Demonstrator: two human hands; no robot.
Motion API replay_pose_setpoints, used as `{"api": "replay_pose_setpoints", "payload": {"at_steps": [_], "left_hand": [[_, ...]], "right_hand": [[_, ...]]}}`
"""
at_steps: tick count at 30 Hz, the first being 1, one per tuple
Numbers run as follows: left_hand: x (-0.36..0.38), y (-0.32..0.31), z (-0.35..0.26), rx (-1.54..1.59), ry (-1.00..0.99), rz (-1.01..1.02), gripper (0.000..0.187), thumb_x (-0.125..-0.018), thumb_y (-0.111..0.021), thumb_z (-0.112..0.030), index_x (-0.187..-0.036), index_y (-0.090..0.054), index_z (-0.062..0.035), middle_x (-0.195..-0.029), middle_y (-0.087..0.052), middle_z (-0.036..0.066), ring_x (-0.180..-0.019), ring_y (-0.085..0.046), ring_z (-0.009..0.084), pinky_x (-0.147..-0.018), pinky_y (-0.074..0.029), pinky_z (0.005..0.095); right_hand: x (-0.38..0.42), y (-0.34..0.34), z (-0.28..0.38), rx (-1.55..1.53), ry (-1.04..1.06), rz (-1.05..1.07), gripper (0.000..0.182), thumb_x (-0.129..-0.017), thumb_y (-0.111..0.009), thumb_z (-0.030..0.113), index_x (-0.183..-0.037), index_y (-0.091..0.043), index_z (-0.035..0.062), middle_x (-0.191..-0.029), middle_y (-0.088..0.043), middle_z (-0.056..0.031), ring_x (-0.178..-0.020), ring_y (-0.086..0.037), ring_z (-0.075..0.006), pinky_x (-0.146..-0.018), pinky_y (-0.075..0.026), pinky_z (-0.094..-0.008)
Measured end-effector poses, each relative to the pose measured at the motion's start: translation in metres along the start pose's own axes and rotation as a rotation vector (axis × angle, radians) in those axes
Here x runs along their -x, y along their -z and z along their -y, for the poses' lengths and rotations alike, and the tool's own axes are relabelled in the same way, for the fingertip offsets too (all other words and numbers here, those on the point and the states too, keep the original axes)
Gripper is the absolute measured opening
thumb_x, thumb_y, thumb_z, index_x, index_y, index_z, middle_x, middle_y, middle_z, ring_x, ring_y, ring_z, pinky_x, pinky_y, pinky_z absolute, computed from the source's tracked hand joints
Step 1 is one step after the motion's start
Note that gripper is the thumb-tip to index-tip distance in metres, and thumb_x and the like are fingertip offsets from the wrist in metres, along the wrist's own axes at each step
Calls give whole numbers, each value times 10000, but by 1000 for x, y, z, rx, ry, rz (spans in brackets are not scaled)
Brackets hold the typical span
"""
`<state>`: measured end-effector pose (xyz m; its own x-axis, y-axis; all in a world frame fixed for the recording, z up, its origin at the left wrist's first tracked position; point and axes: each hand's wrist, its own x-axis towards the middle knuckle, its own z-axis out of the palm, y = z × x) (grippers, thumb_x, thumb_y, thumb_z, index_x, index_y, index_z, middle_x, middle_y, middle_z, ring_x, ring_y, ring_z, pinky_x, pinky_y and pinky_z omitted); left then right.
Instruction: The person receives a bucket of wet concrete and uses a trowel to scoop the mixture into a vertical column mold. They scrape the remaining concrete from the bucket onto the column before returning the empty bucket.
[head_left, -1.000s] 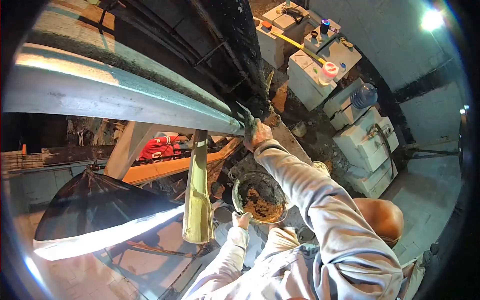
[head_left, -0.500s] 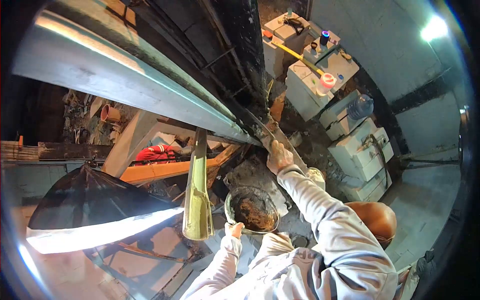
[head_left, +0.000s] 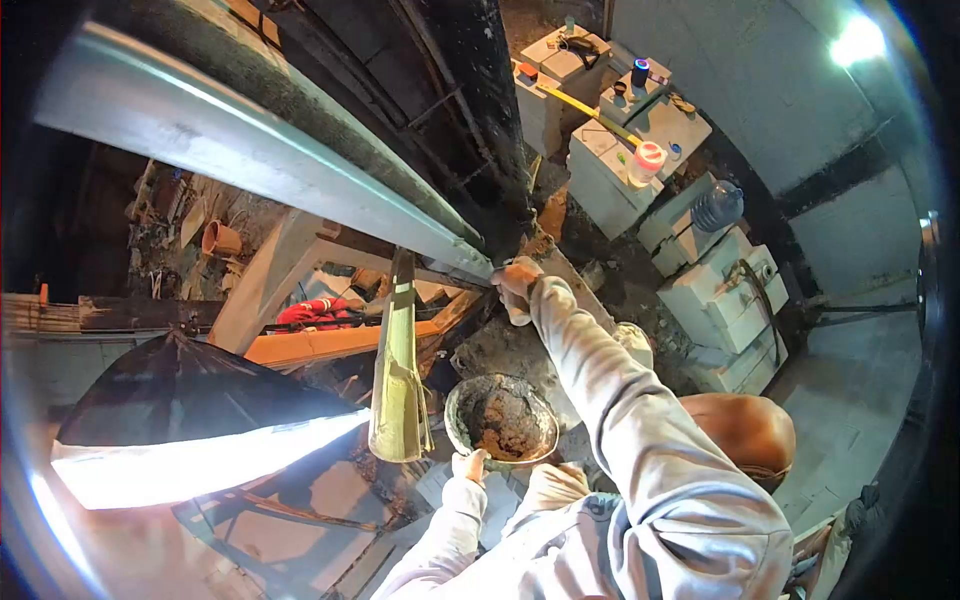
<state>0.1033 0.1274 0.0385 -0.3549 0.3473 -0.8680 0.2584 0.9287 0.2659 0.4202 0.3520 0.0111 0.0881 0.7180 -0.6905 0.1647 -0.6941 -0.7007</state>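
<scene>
A round bowl [head_left: 550,425] with brownish, mortar-like stuff [head_left: 503,435] inside sits low in front of my body. My left hand [head_left: 469,466] is closed on its near rim. Up at the lower end of a long pale metal beam [head_left: 300,185], my right hand [head_left: 517,287] is closed and close to the dark upright post [head_left: 475,120]. The thin-bladed tool in this hand is now mostly hidden by the fingers and the beam end.
A greenish, split tube [head_left: 398,390] hangs left of the bowl. Further left is a black-topped bright lamp shade [head_left: 190,410]. White blocks [head_left: 610,185] at the right carry a yellow-handled tool [head_left: 585,107], a pink-lidded container [head_left: 646,163] and a clear plastic jug [head_left: 716,207].
My right hand has moved left and up against the beam end, and the blade seen earlier is no longer visible. The bowl's opening is tilted slightly differently, still held by my left hand.
</scene>
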Motion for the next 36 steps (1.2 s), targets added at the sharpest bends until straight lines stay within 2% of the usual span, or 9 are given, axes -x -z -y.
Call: {"api": "replay_pose_setpoints", "payload": {"at_steps": [8, 9, 15, 19, 21, 22, 29, 32, 36], "left_hand": [[-36, 2, 25, -39, -73, 69, 410, -659, -642, -110, -1013, -438, -82, -899, -559, 101, -773, -561, 250, -637, -434, 395], [-50, 4, 39, -64, -121, -5, 410, -647, -644, -107, -1001, -437, -82, -871, -549, 96, -745, -553, 242, -616, -428, 383], [-19, 9, 18, -87, -149, -32, 399, -580, -671, -101, -892, -445, 4, -769, -516, 104, -639, -483, 184, -563, -412, 318], [-23, 12, 24, -89, -161, -59, 405, -576, -663, -98, -900, -442, 3, -772, -525, 114, -636, -503, 185, -537, -419, 320], [-23, 15, 20, -65, -120, 24, 438, -581, -652, -88, -943, -419, -7, -865, -517, 139, -743, -525, 250, -622, -444, 408], [-17, 13, 15, -35, -120, 14, 436, -579, -647, -82, -944, -420, -6, -846, -519, 132, -727, -523, 241, -615, -439, 409], [12, 19, 0, -4, -151, 92, 364, -588, -629, -74, -890, -429, -45, -733, -490, 73, -612, -495, 199, -517, -417, 347], [20, 19, -10, 19, -136, 158, 326, -600, -620, -72, -868, -436, -53, -726, -490, 68, -606, -490, 195, -526, -414, 341], [5, 14, 2, -41, -113, 82, 309, -620, -615, -75, -879, -448, -58, -738, -504, 68, -594, -492, 207, -550, -418, 358]], "right_hand": [[36, 10, 3, 381, 24, -250, 248, -739, -550, 230, -866, -635, 34, -838, -640, -143, -837, -620, -252, -747, -470, -334], [34, 9, -3, -78, -127, -185, 226, -737, -536, 223, -819, -643, 42, -811, -632, -154, -792, -621, -247, -710, -473, -331], [24, 40, 19, -258, -26, 110, 172, -720, -616, 201, -700, -624, 31, -708, -628, -87, -602, -597, -198, -578, -466, -319], [68, 55, 68, 154, 132, -110, 236, -704, -566, 224, -763, -669, 21, -790, -662, -125, -706, -633, -236, -640, -480, -313], [58, 54, 59, 1107, 555, -200, 210, -686, -580, 189, -762, -670, 15, -854, -658, -150, -837, -633, -265, -707, -489, -317], [83, 53, 91, 653, 65, -277, 246, -678, -592, 209, -818, -665, 20, -941, -640, -160, -963, -596, -287, -792, -476, -326], [113, 43, 40, 717, 49, -233, 291, -728, -521, 232, -930, -631, 54, -1040, -603, -151, -994, -564, -301, -840, -457, -358], [129, 31, -22, 641, 242, -609, 197, -721, -545, 190, -795, -608, 19, -896, -636, -167, -815, -626, -298, -699, -495, -360], [83, 46, -120, 739, 349, 5, 167, -757, -530, 161, -711, -584, 10, -798, -622, -156, -732, -624, -250, -650, -489, -316]]}}
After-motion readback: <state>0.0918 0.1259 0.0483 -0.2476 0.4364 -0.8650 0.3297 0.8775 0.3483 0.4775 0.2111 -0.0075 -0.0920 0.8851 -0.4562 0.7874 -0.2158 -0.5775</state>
